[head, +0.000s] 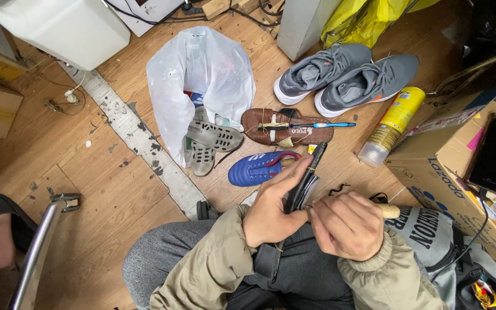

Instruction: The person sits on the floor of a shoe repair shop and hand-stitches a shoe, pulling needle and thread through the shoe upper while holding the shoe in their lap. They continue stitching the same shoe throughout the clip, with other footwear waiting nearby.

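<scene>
a small shoe-repair workshop set up on a worn wooden floor (116,189). assorted footwear lies about: grey sneakers (345,77), a brown sandal (285,127), a blue boot (259,167). a yellow spray can (391,123) and cardboard box (443,166) sit nearby.

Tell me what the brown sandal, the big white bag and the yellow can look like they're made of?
The brown sandal looks like leather or an imitation: smooth brown surface with pale stitching. The white bag looks like thin plastic: crinkled, glossy and slightly see-through. The yellow can is probably metal, with a shiny surface and a clear, likely plastic, cap.
</scene>
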